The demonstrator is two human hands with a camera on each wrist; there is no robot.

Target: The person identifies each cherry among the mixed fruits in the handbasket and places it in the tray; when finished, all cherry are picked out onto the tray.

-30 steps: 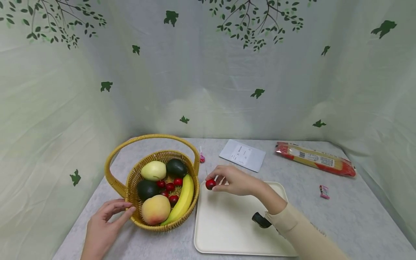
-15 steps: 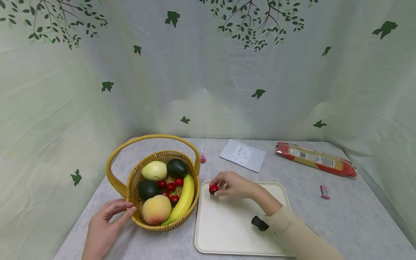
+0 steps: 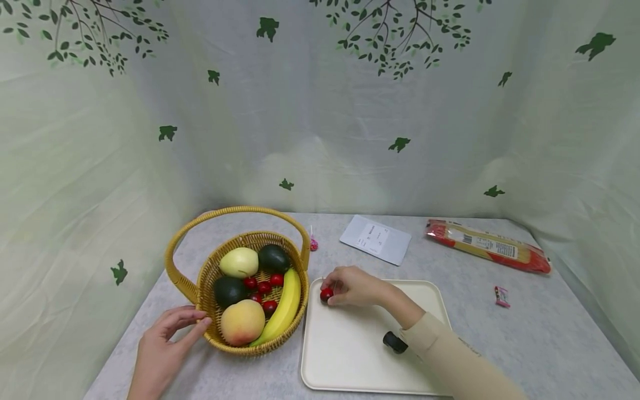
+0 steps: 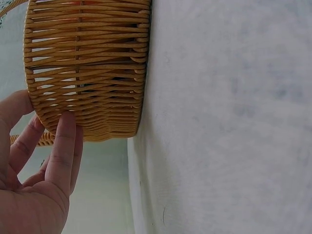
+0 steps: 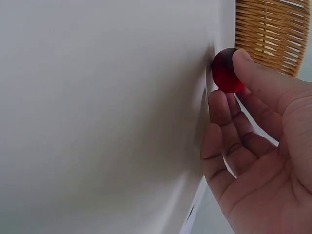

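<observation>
My right hand [image 3: 357, 286] pinches a red cherry [image 3: 326, 295] between thumb and fingertips, low over the far left corner of the cream tray [image 3: 360, 355]. In the right wrist view the cherry [image 5: 225, 73] sits at the thumb tip, close to the tray surface. My left hand [image 3: 165, 347] holds the near left rim of a wicker basket [image 3: 232, 349] between thumb and fingers; in the left wrist view fingertips lie against its woven wall [image 4: 87, 63]. Inside are a peach [image 3: 242, 322], a banana [image 3: 282, 311], a pale yellow-green fruit [image 3: 239, 262], two dark green fruits [image 3: 274, 259] and several cherries [image 3: 264, 287].
The basket's tall handle [image 3: 240, 210] arches above the fruit. Behind the tray lie a lollipop [image 3: 314, 244] and a grey packet with a white label [image 3: 375, 239]. A long red-and-yellow package [image 3: 487, 245] and a small pink wrapped candy [image 3: 502, 296] lie to the right.
My right hand has lowered the cherry from beside the basket rim toward the tray's far left corner. The left hand stays at the basket rim.
</observation>
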